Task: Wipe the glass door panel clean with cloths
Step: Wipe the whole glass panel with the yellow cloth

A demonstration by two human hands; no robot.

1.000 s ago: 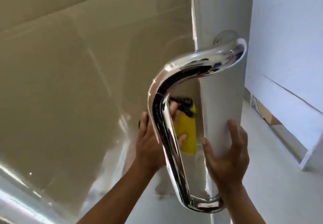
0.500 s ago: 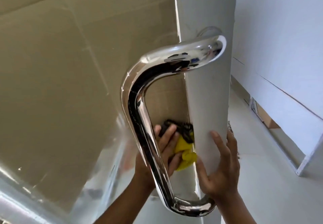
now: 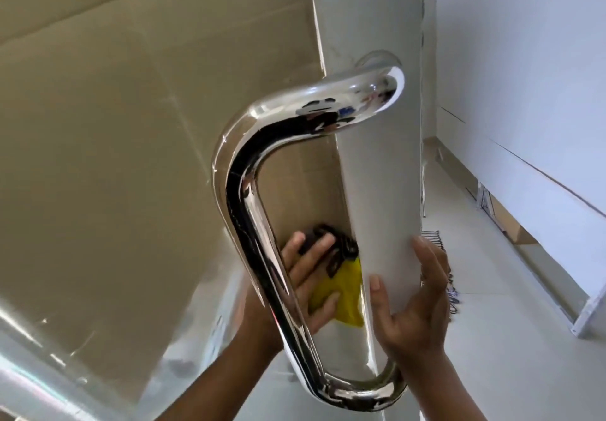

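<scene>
Pale floor tiles (image 3: 492, 355) and a white wall (image 3: 524, 59) are seen to the right of the glass door panel (image 3: 114, 158), which fills the left and middle of the view. Through the glass a beige, seamed surface is seen, with streaks of glare lower left. A curved chrome handle (image 3: 249, 223) is fixed to the white edge strip (image 3: 377, 158) of the door, and it stands out from the glass in a long loop.

The left hand (image 3: 308, 276) is reached in behind the loop of the handle. Its fingers are laid out straight and slightly spread, and a yellow cloth (image 3: 347, 292) is pressed flat against the glass beneath them, just beside the white edge strip. A dark cloth (image 3: 341, 246) is bunched at the fingertips, touching the top of the yellow one; whether the two are joined cannot be told.

The right hand (image 3: 416, 315) is clasped on the white edge strip, low down and near the bottom bend of the handle. The thumb is laid on the near face, and the fingers are wrapped round the outer edge, so the strip is pinched between them. Both forearms are raised from the bottom of the view.
</scene>
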